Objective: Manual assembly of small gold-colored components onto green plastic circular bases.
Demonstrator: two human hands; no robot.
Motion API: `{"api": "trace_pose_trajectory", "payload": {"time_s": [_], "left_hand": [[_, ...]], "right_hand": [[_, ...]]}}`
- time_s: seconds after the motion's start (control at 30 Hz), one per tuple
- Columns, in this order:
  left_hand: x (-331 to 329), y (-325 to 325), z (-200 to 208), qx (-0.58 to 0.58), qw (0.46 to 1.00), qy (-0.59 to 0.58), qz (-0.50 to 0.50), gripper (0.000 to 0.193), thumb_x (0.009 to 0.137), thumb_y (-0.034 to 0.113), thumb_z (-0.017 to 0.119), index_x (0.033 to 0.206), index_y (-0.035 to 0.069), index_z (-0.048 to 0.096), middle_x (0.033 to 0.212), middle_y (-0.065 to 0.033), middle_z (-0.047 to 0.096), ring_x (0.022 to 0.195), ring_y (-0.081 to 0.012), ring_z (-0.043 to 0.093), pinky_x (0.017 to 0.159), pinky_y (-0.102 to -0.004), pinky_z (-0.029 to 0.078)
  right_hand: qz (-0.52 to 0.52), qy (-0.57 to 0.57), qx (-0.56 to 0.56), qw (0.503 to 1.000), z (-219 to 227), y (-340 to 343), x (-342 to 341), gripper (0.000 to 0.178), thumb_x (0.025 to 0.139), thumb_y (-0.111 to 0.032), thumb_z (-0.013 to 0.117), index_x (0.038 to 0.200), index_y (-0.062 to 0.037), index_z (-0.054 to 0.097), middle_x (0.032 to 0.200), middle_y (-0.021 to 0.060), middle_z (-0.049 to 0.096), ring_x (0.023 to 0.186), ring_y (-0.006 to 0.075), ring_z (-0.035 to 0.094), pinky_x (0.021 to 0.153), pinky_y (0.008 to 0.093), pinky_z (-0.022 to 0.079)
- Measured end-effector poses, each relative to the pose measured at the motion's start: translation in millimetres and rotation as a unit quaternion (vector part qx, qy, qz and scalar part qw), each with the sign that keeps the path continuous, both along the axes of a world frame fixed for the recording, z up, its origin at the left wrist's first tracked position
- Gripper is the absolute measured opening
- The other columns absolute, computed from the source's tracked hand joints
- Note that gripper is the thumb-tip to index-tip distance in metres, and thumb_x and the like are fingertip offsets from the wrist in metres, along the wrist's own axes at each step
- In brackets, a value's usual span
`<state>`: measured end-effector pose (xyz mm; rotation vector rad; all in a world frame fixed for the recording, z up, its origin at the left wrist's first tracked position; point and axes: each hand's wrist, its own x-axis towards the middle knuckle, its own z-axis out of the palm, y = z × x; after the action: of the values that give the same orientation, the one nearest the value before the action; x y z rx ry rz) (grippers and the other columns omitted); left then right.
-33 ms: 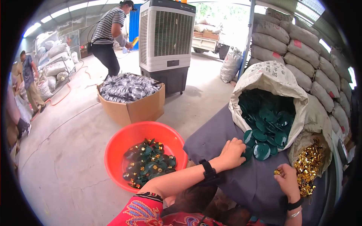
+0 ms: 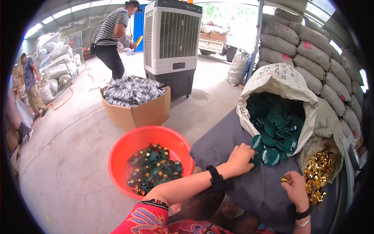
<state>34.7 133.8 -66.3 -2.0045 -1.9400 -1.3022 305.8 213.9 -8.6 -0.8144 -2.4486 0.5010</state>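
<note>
Gold piece (image 2: pixel 285 179), shifted slightly left, juts leftward, axis roughly sideways.

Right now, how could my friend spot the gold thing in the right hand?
Find the big whitish sack of green discs, then the dark cloth below it. Over the cloth, the right hand pinches the small gold piece, held apart from the gold heap beside it.

A wide, sunlit opening (image 2: pixel 247 21) and bright roof strips (image 2: pixel 33 31) light a pale, cracked floor (image 2: pixel 74 160) and blue panel (image 2: pixel 139 28).
</note>
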Motion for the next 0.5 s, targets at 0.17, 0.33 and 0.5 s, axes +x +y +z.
{"api": "trace_pose_trajectory", "payload": {"time_s": [0.17, 0.33, 0.5], "left_hand": [[5.4, -1.6, -7.5, 0.016, 0.998, -0.030, -0.048, 0.020, 0.070, 0.014, 0.071, 0.078, 0.002, 0.058, 0.078, -0.0150, 0.063, 0.081, -0.0364, 0.061, 0.070, -0.0451, 0.048], [10.8, -3.5, -9.9, -0.036, 0.999, -0.025, -0.025, 0.020, 0.075, 0.018, 0.067, 0.084, 0.001, 0.058, 0.074, -0.0180, 0.064, 0.074, -0.0394, 0.063, 0.066, -0.0478, 0.049], [11.2, -4.5, -12.5, -0.036, 0.999, -0.023, -0.022, 0.020, 0.076, 0.017, 0.065, 0.086, 0.001, 0.058, 0.074, -0.0191, 0.063, 0.074, -0.0399, 0.062, 0.067, -0.0483, 0.049]], "right_hand": [[0.028, 0.033, -0.063, 0.997, -4.9, -39.5, -13.8, 0.030, 0.070, 0.005, 0.068, 0.099, 0.0043, 0.061, 0.084, 0.0099, 0.057, 0.066, 0.0158, 0.060, 0.059, 0.0260, 0.048], [0.048, 0.112, -0.158, 0.980, -48.9, -37.8, -20.9, 0.028, 0.073, 0.007, 0.065, 0.100, 0.0067, 0.061, 0.085, 0.0091, 0.057, 0.068, 0.0136, 0.061, 0.061, 0.0245, 0.049], [0.048, 0.230, -0.327, 0.916, -64.9, -42.8, -31.8, 0.031, 0.079, 0.009, 0.061, 0.110, 0.0068, 0.056, 0.089, 0.0062, 0.060, 0.070, 0.0101, 0.060, 0.062, 0.0225, 0.050]]}}
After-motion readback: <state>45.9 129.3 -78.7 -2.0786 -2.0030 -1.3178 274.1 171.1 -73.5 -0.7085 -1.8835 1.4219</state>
